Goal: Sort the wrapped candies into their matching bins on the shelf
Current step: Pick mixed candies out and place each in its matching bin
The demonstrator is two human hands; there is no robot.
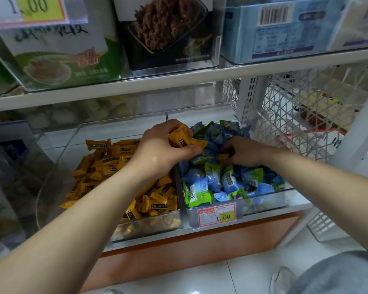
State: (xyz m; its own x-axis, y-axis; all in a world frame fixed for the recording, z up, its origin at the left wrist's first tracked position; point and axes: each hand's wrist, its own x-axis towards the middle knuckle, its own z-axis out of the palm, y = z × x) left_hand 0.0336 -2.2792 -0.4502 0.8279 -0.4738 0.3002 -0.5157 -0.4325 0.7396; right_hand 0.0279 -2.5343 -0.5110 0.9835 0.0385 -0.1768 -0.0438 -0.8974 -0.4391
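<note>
Two clear bins sit side by side on the bottom shelf. The left bin (170,221) holds yellow wrapped candies (106,166). The right bin (270,200) holds blue and green wrapped candies (212,181). My left hand (164,149) hovers over the divide between the bins and grips a few yellow candies (182,137). My right hand (246,152) reaches into the blue and green pile, its fingers curled round another yellow candy (224,156) lying among them.
A price tag reading 1.00 (217,215) is fixed to the right bin's front. The shelf above (179,81) carries boxed snacks behind clear guards. A white mesh basket (306,107) stands to the right. Tiled floor (200,276) lies below.
</note>
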